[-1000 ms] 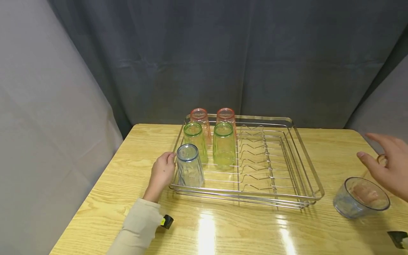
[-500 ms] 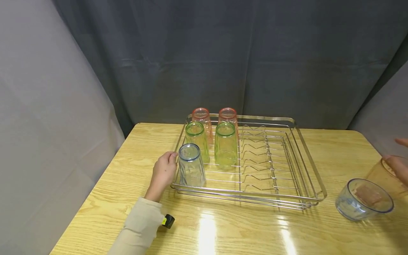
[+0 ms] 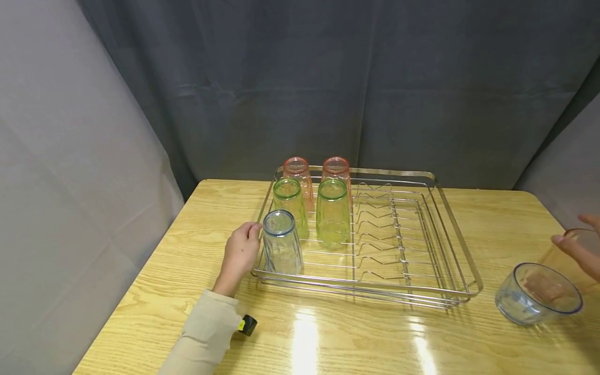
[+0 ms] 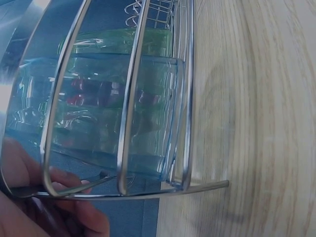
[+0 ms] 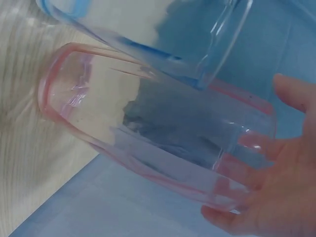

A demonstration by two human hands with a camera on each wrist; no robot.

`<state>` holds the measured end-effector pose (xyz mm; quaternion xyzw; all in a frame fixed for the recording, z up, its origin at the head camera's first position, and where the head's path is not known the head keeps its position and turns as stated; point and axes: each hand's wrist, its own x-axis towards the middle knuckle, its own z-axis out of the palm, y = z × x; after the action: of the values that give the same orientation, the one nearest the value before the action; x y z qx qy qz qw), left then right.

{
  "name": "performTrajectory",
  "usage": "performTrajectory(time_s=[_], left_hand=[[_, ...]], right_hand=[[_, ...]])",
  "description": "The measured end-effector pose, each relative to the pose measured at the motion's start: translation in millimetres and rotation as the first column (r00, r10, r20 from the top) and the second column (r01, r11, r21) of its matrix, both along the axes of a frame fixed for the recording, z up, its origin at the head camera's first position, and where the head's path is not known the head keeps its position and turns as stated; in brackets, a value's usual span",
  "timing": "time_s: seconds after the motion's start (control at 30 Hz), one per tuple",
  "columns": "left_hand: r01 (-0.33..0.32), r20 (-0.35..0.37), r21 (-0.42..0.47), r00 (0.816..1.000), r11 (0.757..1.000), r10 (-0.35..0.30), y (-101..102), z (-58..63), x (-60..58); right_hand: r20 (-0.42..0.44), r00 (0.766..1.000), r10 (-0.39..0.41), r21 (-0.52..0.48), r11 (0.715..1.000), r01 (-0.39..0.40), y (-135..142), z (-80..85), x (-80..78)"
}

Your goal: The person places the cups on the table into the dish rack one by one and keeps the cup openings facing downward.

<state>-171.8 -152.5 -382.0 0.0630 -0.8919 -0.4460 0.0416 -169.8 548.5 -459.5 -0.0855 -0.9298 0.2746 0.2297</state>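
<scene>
At the left side of the wire dish rack (image 3: 379,284), my left hand (image 3: 241,247) grips its rim; the left wrist view shows fingers (image 4: 64,182) curled round the wire. Just inside stands an upside-down blue-rimmed tumbler (image 3: 283,252), overlapped by rack wires in that view. At the far right, my right hand (image 3: 586,252) holds the top of a pink-orange tumbler (image 5: 163,128), its fingers (image 5: 256,145) partly seen through the glass. One finger sticks out clear of the rim. Beside it a clear blue-rimmed glass (image 3: 520,302) stands mouth up.
Two green tumblers (image 3: 333,221) and two pink ones (image 3: 336,172) stand upside down in the rack's left half. Zigzag plate wires (image 3: 377,226) fill the right half. The wooden table (image 3: 154,312) ends at a grey curtain (image 3: 262,94).
My right hand, reaching with spread fingers over the far right a second ago, is now at the pink-orange tumbler's top. My left hand stays on the rack's rim.
</scene>
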Motion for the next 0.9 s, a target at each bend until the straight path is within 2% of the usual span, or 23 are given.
performTrajectory(time_s=[0.1,0.3,0.43,0.57,0.7,0.8,0.9], left_hand=[[-0.006,-0.001,-0.002,1.000,1.000,0.006,0,0.3,-0.1],[-0.011,-0.004,0.003,1.000,1.000,0.011,0,1.1,-0.2],[-0.005,-0.006,0.018,1.000,1.000,0.006,-1,0.9,0.2],[-0.007,-0.002,0.028,1.000,1.000,0.007,-3,-0.7,2.2],[-0.019,0.001,0.036,1.000,0.999,0.019,-5,-2.1,4.3],[-0.013,0.000,0.049,1.000,0.999,0.013,-5,-2.5,4.4],[-0.007,0.001,0.056,1.000,0.998,0.007,-4,-2.2,3.6]], right_hand=[[0.001,1.000,0.009,0.019,1.000,-0.009,0,-2.5,1.8],[0.021,0.999,0.032,0.076,0.997,-0.034,17,-17.7,-2.0],[0.009,0.999,0.047,0.123,0.991,-0.047,17,-18.8,-0.9],[-0.015,0.996,0.087,0.179,0.980,-0.083,-11,1.6,9.4],[-0.012,0.996,0.086,0.224,0.971,-0.081,-51,33.2,23.3],[-0.040,0.992,0.123,0.211,0.971,-0.112,-72,48.4,32.3],[-0.064,0.983,0.172,0.211,0.965,-0.155,-80,54.0,37.3]])
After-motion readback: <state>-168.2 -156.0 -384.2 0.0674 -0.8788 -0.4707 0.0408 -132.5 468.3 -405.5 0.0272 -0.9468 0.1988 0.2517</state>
